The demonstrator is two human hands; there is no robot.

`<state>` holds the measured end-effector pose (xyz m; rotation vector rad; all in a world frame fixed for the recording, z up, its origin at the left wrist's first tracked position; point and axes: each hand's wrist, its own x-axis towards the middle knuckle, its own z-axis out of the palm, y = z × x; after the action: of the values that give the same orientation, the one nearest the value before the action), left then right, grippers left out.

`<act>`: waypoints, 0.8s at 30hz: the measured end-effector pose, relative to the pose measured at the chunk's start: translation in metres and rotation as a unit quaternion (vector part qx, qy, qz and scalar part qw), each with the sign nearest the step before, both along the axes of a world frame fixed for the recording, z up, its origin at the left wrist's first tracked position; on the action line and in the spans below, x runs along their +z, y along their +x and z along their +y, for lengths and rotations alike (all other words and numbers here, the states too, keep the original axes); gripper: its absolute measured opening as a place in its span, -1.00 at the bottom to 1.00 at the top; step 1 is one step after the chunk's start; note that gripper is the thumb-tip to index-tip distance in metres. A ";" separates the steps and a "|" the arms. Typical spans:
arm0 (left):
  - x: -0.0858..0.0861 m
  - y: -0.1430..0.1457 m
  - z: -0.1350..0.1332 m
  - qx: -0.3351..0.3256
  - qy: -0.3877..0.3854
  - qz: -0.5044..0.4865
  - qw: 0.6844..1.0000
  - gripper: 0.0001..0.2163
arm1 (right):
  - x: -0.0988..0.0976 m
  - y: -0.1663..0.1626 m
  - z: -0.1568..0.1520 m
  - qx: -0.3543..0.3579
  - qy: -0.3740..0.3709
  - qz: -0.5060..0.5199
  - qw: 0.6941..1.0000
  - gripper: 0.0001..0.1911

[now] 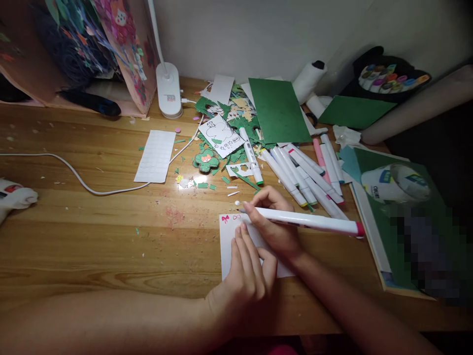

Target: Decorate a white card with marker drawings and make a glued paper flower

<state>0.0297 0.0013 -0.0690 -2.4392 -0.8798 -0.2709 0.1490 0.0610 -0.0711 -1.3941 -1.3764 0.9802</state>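
Note:
My right hand (277, 227) is closed around a white marker (314, 220) with a pink-red end, its tip just above a sheet of white paper (227, 251). Along the paper's top edge are a filled pink bow (225, 218) and the outline of a second bow (237, 217). My left hand (247, 276) lies on the sheet with its fingers stretched out, holding nothing. The fingertips rest just below the outlined bow. A small white bit (237, 202) sits beyond the paper. Part of the sheet is hidden under both hands.
Several markers (306, 172) lie beyond my right hand, beside green paper scraps (240, 128) and a green card (281, 111). A green flower piece (206, 161), a lined paper (155, 157), a lamp base (169, 91) and a white cable (99, 192) are farther left. A tub (380, 183) stands right.

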 end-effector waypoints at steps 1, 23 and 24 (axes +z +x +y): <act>0.000 0.000 0.000 -0.001 -0.001 0.002 1.000 -0.87 | 0.000 0.000 0.000 0.014 -0.010 0.000 1.000 -0.78; 0.001 0.001 -0.001 0.014 0.003 0.015 1.000 -0.85 | 0.000 -0.002 0.002 0.046 -0.036 -0.064 0.996 -0.69; 0.001 0.001 0.000 0.007 0.001 0.017 1.000 -0.84 | 0.000 -0.002 0.002 0.046 -0.038 -0.061 0.996 -0.70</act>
<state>0.0305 0.0011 -0.0683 -2.4272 -0.8807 -0.2261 0.1473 0.0633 -0.0712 -1.4805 -1.5186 1.0306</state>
